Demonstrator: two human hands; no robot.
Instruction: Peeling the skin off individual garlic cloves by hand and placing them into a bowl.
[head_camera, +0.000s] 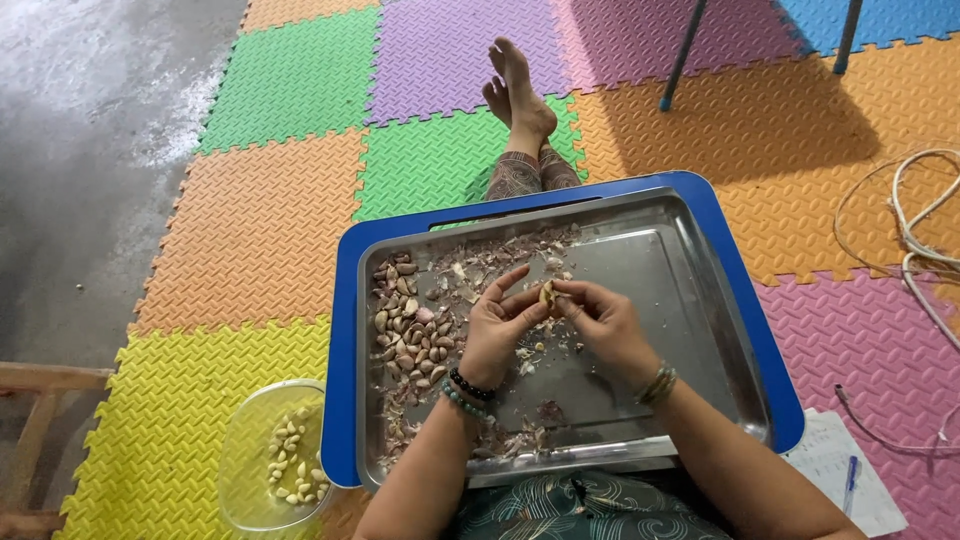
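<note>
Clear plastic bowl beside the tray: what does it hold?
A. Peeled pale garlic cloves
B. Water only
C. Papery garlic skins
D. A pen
A: the clear plastic bowl on the yellow mat holds smooth pale peeled cloves, while the unpeeled cloves and skins lie on the steel tray.

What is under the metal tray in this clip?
The metal tray sits on a blue tray whose rim shows around it. Past that, legs extend onto foam mats. What supports the blue tray underneath is covered.
</note>
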